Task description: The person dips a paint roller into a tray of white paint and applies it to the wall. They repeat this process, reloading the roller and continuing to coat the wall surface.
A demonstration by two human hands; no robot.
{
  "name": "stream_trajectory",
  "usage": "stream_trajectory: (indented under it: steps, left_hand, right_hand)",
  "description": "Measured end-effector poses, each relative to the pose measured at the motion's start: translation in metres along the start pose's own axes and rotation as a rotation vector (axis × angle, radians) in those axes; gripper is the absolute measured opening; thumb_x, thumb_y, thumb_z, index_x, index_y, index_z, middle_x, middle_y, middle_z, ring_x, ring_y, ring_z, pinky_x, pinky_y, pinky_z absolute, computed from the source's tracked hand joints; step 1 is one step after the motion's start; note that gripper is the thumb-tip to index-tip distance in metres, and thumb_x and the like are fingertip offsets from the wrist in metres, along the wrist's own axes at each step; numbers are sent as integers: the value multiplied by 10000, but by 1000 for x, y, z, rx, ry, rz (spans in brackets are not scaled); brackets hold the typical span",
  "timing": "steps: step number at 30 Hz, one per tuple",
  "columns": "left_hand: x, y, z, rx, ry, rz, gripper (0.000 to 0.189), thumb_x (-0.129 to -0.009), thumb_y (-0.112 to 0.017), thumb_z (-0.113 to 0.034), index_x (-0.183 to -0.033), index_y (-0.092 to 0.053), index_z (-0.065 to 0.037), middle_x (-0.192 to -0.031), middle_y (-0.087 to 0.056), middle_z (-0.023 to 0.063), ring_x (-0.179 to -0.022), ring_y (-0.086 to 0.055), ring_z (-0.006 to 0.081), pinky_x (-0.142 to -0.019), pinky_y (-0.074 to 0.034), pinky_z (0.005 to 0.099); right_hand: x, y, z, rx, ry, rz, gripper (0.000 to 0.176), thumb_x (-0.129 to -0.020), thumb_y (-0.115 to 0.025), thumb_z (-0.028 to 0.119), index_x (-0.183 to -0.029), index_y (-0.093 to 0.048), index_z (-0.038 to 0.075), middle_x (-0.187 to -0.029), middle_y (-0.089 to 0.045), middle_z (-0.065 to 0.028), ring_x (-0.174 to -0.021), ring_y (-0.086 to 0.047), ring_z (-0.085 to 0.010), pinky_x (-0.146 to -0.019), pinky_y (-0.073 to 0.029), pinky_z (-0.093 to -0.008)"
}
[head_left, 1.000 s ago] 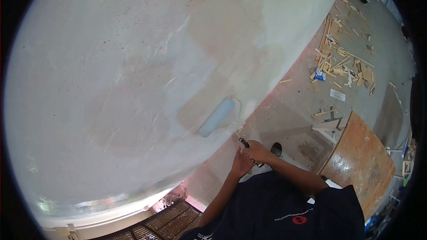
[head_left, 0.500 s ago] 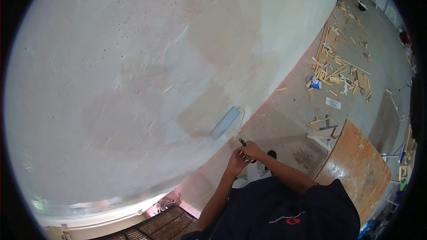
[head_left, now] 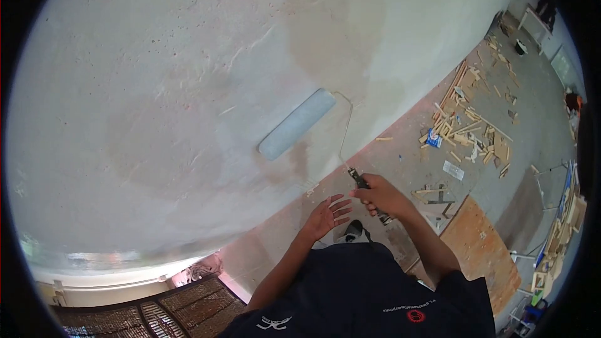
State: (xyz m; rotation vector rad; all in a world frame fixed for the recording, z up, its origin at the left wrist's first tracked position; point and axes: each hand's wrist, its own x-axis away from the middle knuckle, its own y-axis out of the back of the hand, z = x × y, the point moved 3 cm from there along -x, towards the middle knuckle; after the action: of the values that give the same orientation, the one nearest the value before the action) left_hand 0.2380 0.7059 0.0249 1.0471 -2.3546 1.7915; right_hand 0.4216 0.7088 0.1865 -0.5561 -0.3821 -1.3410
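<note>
My right hand [head_left: 383,195] is wrapped round the dark handle of a paint roller [head_left: 297,124]. Its thin wire frame runs up from the handle, and the pale blue-grey sleeve is at the wall [head_left: 163,94], tilted with its upper end to the right. My left hand [head_left: 326,218] hangs just left of the handle, fingers spread and holding nothing. Around the roller the wall has darker, damp-looking patches among whitish areas, with small pits and ridges in the surface.
Wood scraps [head_left: 463,131] litter the floor at the right. A stained wooden board [head_left: 482,250] stands near my right elbow, by a white support. Lower left is a dark woven-panel piece of furniture [head_left: 156,316]. A black bucket [head_left: 521,47] sits far back.
The roller has moved up the wall and looks larger. My left hand has come off the handle and opened; my right hand still grips it. The view has shifted slightly.
</note>
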Motion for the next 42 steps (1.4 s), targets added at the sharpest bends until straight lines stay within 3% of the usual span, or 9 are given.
stream_trajectory:
  steps: [9,13,18,22,25,31,34,37,42]
  left_hand:
    - [-45,-15,19,128,128,40,365,-918,-438,-459,-972,-534,-112,-908,-599,67,-911,-590,244,-866,-467,432]
    - [-61,-25,13,66,164,15,376,-921,-430,-464,-965,-541,-108,-851,-590,52,-852,-586,227,-836,-477,423]
    - [-74,-104,-20,-226,183,61,394,-933,-430,-410,-1145,-483,-82,-901,-593,73,-850,-582,225,-856,-456,441]
    - [-102,-153,-41,-357,167,127,369,-939,-435,-403,-1094,-468,-69,-976,-548,63,-955,-561,219,-879,-449,446]
    - [-134,-157,-43,-362,170,270,376,-948,-405,-438,-968,-471,-68,-976,-516,43,-1006,-550,211,-910,-442,455]
    - [-167,-147,-34,-151,241,199,368,-946,-425,-419,-970,-507,-61,-883,-566,47,-905,-585,200,-847,-474,415]
    - [-182,-117,-21,-103,273,88,398,-914,-484,-425,-1077,-514,-64,-850,-599,70,-809,-600,204,-776,-502,400]
    - [-216,-67,-1,187,183,-113,297,-882,-547,-367,-955,-560,-80,-651,-581,40,-621,-599,171,-613,-519,338]
    - [-254,-30,26,292,-96,-541,203,-847,-572,-307,-797,-557,-111,-537,-514,-7,-440,-511,90,-363,-401,226]
  right_hand:
    - [-80,15,-100,-47,12,-67,194,-807,-628,143,-787,-491,7,-614,-494,-35,-454,-458,-97,-373,-352,-242]
    - [-94,27,-122,-67,38,-45,148,-806,-586,115,-818,-505,-7,-609,-502,-38,-455,-464,-96,-377,-356,-241]
    - [-32,55,-41,-203,-22,-10,131,-801,-573,111,-865,-511,15,-574,-450,-5,-439,-435,-87,-393,-355,-224]
    - [6,87,25,-225,-82,-35,157,-809,-566,98,-934,-507,25,-564,-413,13,-429,-392,-70,-385,-335,-219]
    - [6,110,35,-244,-140,15,172,-806,-569,84,-951,-496,25,-567,-412,12,-426,-388,-67,-379,-325,-219]
    - [-39,139,11,-170,-221,32,155,-798,-568,67,-925,-485,35,-564,-406,10,-423,-390,-71,-373,-320,-222]
    - [-80,147,-27,-161,-256,34,127,-792,-555,54,-899,-490,31,-563,-412,4,-422,-401,-78,-367,-328,-228]
    - [-148,163,-75,-143,-309,75,74,-787,-527,34,-852,-489,32,-560,-423,-2,-417,-412,-89,-361,-342,-232]
    - [-191,169,-95,-210,-411,125,44,-793,-496,21,-784,-472,56,-562,-436,-1,-409,-413,-86,-356,-352,-224]
